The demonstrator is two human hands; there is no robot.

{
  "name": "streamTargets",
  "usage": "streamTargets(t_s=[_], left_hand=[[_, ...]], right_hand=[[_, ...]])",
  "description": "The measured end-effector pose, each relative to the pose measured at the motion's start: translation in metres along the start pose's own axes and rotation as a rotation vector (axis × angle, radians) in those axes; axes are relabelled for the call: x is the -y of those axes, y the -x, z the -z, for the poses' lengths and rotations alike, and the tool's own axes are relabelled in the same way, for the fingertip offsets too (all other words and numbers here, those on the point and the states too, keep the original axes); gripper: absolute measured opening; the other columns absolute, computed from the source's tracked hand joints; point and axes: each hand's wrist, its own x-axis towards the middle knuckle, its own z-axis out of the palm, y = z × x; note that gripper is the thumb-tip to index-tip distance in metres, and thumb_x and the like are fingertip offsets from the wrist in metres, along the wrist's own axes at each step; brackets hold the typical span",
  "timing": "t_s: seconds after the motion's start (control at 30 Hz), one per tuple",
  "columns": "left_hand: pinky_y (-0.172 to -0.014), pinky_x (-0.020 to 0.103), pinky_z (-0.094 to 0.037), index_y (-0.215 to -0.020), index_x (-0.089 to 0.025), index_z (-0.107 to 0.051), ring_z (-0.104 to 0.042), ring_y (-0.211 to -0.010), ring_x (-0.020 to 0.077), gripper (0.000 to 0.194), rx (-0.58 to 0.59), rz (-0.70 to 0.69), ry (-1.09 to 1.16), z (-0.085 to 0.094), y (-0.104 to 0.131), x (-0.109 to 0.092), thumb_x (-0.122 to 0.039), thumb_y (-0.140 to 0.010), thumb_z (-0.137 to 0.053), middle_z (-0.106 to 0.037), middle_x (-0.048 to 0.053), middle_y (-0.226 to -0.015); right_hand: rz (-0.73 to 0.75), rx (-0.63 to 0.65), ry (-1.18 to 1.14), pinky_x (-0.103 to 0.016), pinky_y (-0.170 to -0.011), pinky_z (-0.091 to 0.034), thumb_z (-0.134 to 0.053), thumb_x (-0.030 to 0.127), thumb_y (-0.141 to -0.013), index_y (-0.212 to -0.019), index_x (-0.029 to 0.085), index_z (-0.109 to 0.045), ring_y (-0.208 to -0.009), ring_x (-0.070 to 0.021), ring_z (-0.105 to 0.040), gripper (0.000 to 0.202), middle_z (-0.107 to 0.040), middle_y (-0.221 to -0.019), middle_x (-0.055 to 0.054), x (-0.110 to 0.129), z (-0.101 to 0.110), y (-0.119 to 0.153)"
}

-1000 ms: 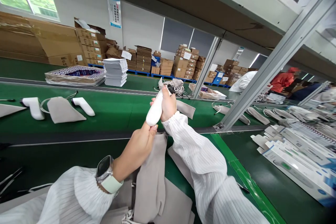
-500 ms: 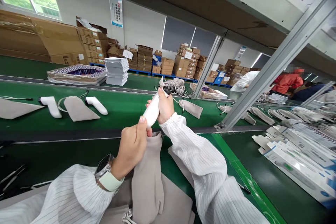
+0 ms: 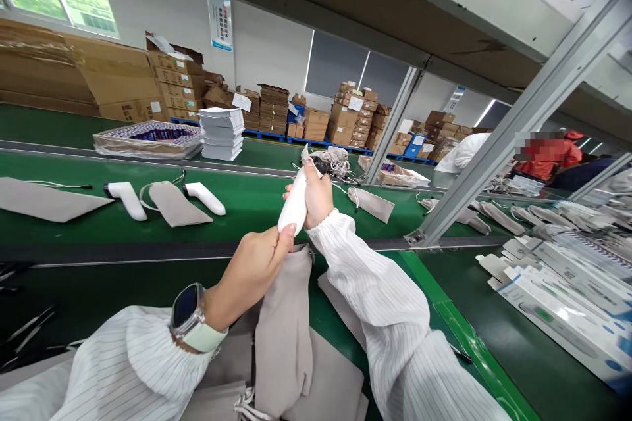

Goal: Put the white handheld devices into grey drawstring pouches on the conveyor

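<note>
Change since earlier frames: items on the conveyor belt have travelled rightward; the left hand has slid from beside the device's lower end to pinching its tip, and the pouch hangs a little higher.
Right hand: closed around the upper part of a white handheld device, thumb near its dark head, holding it upright and tilted above the belt's near edge.
Left hand: fingers together, pinched on the lower end of the device and on the mouth of a grey drawstring pouch.
Pouch: hangs straight down from the left hand's fingers, its opening just under the device's base; whether the base is already inside cannot be told.
Left wrist: wears a smartwatch with a pale band, above a white striped sleeve.
Lower edge: more grey pouches lie stacked beneath the hanging one.
Belt, left: two further white devices lie flat, a grey pouch between them.
Bench, right: white printed cartons lie in overlapping rows.
Background: another person in red stands far right, beyond the metal frame post.
</note>
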Motion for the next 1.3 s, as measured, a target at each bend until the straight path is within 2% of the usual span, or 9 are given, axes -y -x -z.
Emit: streamTargets(t_s=[0.23, 0.4, 0.5, 0.6, 0.7, 0.83, 1.0, 1.17, 1.3], left_hand=[[-0.045, 0.021, -0.023, -0.057, -0.014, -0.039, -0.033, -0.044, 0.0078, 0.038, 0.062, 0.038, 0.063, 0.0, -0.002, -0.003, -0.044, -0.08, -0.038, -0.038, -0.002, -0.047], [-0.044, 0.022, -0.025, -0.047, -0.013, -0.041, -0.036, -0.042, 0.0089, 0.052, -0.008, 0.281, 0.1, 0.009, -0.006, -0.009, -0.047, -0.083, -0.027, -0.038, 0.0, -0.042], [-0.045, 0.023, -0.026, -0.047, -0.014, -0.044, -0.037, -0.042, 0.0094, 0.053, -0.023, 0.306, 0.179, 0.009, -0.006, -0.009, -0.045, -0.085, -0.025, -0.041, 0.001, -0.043], [-0.043, 0.023, -0.023, -0.047, -0.014, -0.031, -0.029, -0.042, 0.0085, 0.049, -0.123, 0.349, 0.309, 0.008, -0.006, -0.006, -0.041, -0.086, -0.021, -0.033, 0.001, -0.044], [-0.043, 0.022, -0.02, -0.052, -0.014, -0.022, -0.023, -0.045, 0.0075, 0.045, -0.134, 0.303, 0.3, 0.009, -0.006, -0.006, -0.045, -0.085, -0.025, -0.026, 0.0, -0.048], [-0.044, 0.022, -0.018, -0.056, -0.013, -0.029, -0.024, -0.048, 0.0069, 0.044, 0.013, 0.209, 0.112, 0.014, -0.006, -0.006, -0.05, -0.08, -0.035, -0.027, -0.001, -0.051], [-0.051, 0.02, -0.028, -0.071, -0.015, -0.041, -0.036, -0.056, 0.0089, 0.034, 0.226, 0.102, 0.271, 0.019, -0.008, 0.0, -0.042, -0.086, -0.025, -0.043, -0.001, -0.064], [-0.053, 0.021, -0.028, -0.06, -0.014, -0.043, -0.037, -0.058, 0.0105, 0.034, 0.036, 0.138, 0.336, 0.022, -0.01, -0.001, -0.032, -0.084, -0.028, -0.043, 0.001, -0.06], [-0.049, 0.022, -0.024, -0.059, -0.014, -0.044, -0.034, -0.054, 0.0096, 0.027, 0.116, 0.106, 0.285, 0.024, -0.009, -0.003, -0.033, -0.079, -0.041, -0.038, -0.001, -0.056]], right_hand=[[-0.005, 0.018, -0.019, -0.02, -0.038, -0.045, -0.047, 0.034, -0.077, -0.086, 0.018, -0.027, -0.042, -0.0077, -0.049, 0.027, -0.041, -0.054, 0.006, 0.002, -0.003, 0.003], [0.013, 0.007, -0.013, -0.021, -0.039, -0.046, -0.048, 0.037, -0.076, -0.089, 0.019, -0.027, -0.042, -0.0076, -0.049, 0.031, -0.042, -0.057, 0.006, -0.003, -0.004, 0.006], [-0.009, 0.015, -0.021, -0.02, -0.04, -0.046, -0.048, 0.036, -0.076, -0.089, 0.019, -0.027, -0.042, -0.0075, -0.049, 0.03, -0.041, -0.058, 0.006, -0.005, -0.004, 0.006], [-0.013, 0.032, -0.022, -0.019, -0.04, -0.045, -0.048, 0.034, -0.077, -0.088, 0.019, -0.027, -0.043, -0.0072, -0.049, 0.028, -0.041, -0.057, 0.005, -0.005, -0.003, 0.006], [-0.025, 0.023, -0.014, -0.018, -0.039, -0.045, -0.047, 0.035, -0.078, -0.088, 0.018, -0.027, -0.043, -0.007, -0.049, 0.027, -0.042, -0.057, 0.005, -0.004, -0.003, 0.005], [0.036, 0.016, 0.003, -0.018, -0.038, -0.044, -0.047, 0.037, -0.077, -0.087, 0.019, -0.027, -0.042, -0.0066, -0.048, 0.029, -0.043, -0.057, 0.006, -0.001, -0.002, 0.004], [0.077, 0.018, 0.007, -0.019, -0.037, -0.043, -0.047, 0.036, -0.077, -0.087, 0.02, -0.027, -0.04, -0.0074, -0.047, 0.028, -0.041, -0.054, 0.007, 0.007, 0.003, -0.004], [0.108, 0.021, -0.024, -0.017, -0.038, -0.042, -0.047, 0.035, -0.077, -0.088, 0.019, -0.026, -0.041, -0.0065, -0.047, 0.028, -0.042, -0.054, 0.006, 0.009, 0.006, -0.01], [0.14, 0.056, -0.028, -0.016, -0.04, -0.042, -0.047, 0.038, -0.076, -0.091, 0.021, -0.027, -0.041, -0.0052, -0.046, 0.03, -0.043, -0.056, 0.007, 0.007, 0.005, -0.007]])
